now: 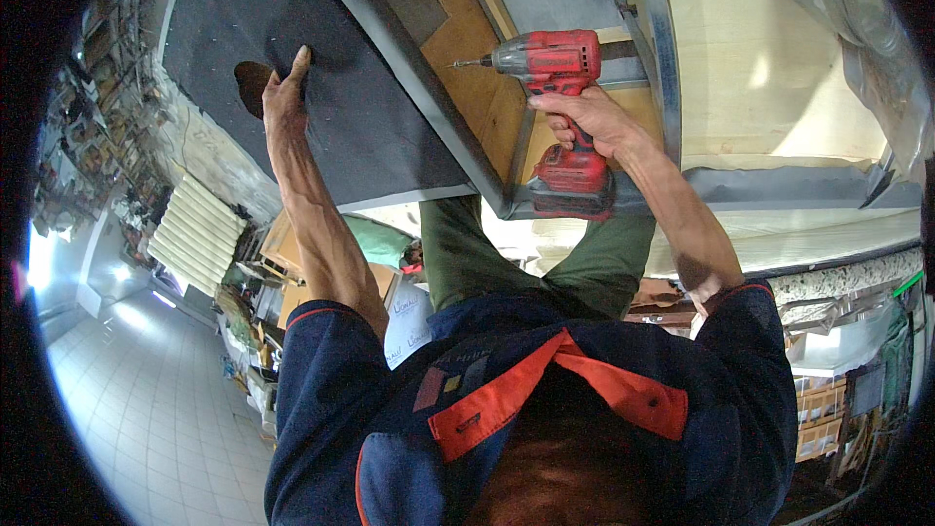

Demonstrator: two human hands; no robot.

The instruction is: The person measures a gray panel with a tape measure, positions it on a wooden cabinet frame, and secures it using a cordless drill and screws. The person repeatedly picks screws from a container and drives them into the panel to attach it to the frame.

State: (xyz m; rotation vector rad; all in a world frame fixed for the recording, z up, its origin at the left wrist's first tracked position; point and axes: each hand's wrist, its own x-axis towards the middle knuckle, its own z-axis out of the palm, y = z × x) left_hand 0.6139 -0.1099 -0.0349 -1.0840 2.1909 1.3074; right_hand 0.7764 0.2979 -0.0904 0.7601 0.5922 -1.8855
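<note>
My right hand (594,122) is wrapped round the handle of a red and black cordless impact driver (555,56). Its thin bit (466,63) points left, in the air above a grey-edged wooden frame (487,107). On the left lies a large panel (375,122) covered in dark fabric, with an oval hole (252,88) in it. My left hand (285,97) grips the panel at that hole, its thumb stretched along the fabric. The other fingers are mostly hidden, apparently curled into the opening.
Pale yellow foam or padding (769,58) fills the right side, beside clear plastic sheeting (891,49). A ribbed cream panel (198,234) leans at the left, near cardboard and clutter. Tiled floor (156,399) stretches off at lower left. My legs (467,253) stand against the frame's near edge.
</note>
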